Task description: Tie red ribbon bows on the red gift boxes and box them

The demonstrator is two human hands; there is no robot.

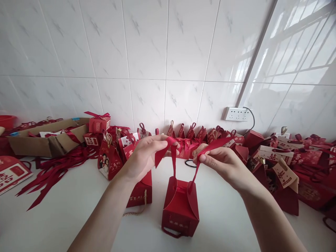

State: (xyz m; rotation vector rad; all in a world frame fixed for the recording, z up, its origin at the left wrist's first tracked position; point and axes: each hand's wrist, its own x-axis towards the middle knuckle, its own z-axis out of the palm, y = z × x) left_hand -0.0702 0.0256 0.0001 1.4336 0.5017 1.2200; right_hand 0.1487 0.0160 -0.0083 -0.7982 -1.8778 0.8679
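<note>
A small red gift box (180, 210) with a dark cord handle on its near side stands on the white table in front of me. A red ribbon (174, 162) rises from its top in two strands. My left hand (147, 154) pinches one ribbon end above the box. The other end is pinched in my right hand (220, 159), its tail sticking out to the right. Both strands are raised and look fairly straight. Behind my left forearm, partly hidden, is another red box (140, 190) with a twisted pale cord.
Loose red ribbons (65, 162) lie on the left near an open cardboard carton (47, 138). Many red boxes line the wall; more crowd the right, including an opened-flap box (285, 178). A white power strip (237, 114) is fixed to the tiled wall (147, 45).
</note>
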